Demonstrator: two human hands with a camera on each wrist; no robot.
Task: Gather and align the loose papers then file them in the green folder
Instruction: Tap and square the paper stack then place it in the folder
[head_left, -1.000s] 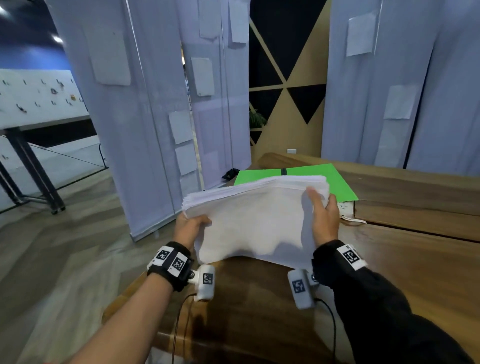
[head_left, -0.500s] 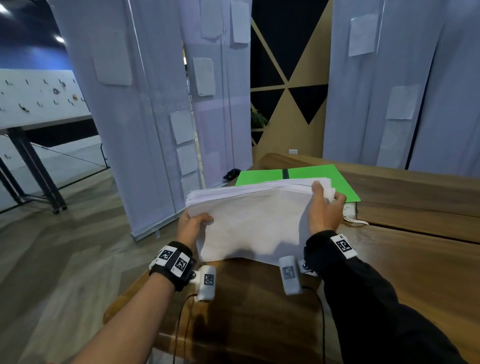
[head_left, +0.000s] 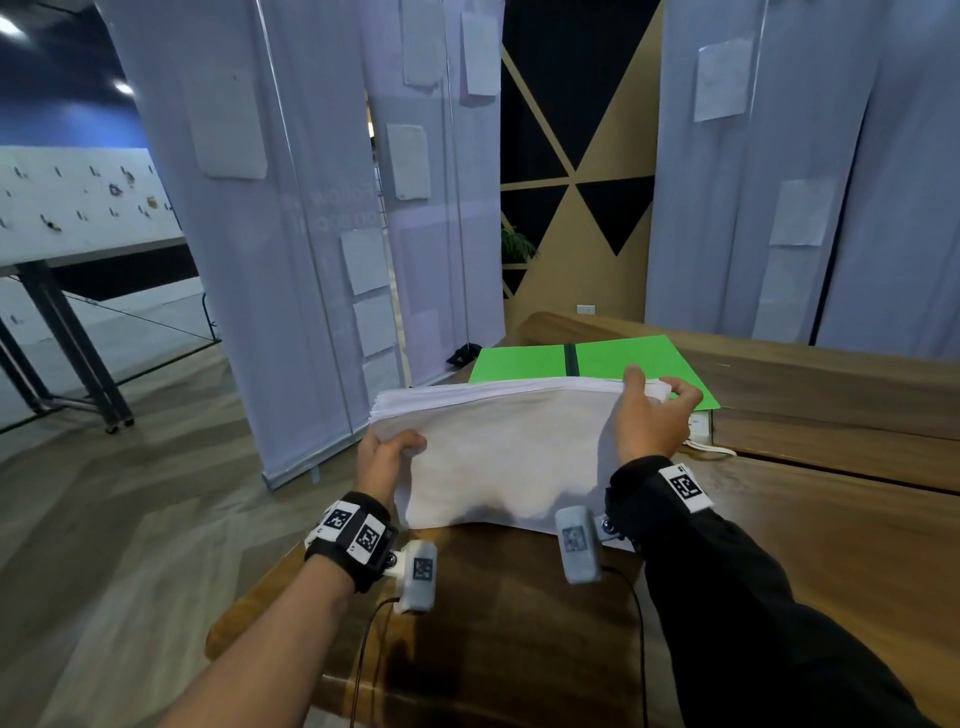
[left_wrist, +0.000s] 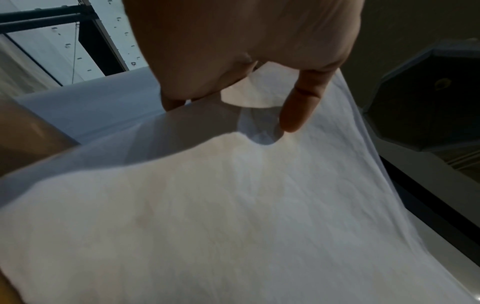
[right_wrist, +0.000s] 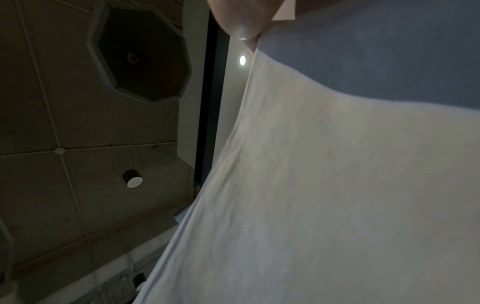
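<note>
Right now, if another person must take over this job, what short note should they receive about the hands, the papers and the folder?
Left hand: grips the left edge of the paper stack.
Right hand: holds the stack's upper right corner, fingers curled over its top edge.
Stack: stood on its lower edge on the wooden table, tilted, top edges not fully even.
Green folder: lies open and flat on the table behind the stack, no papers visible in it.
Done: papers gathered into one stack.
Left: finish squaring the edges, lay the stack in the folder, close it.
</note>
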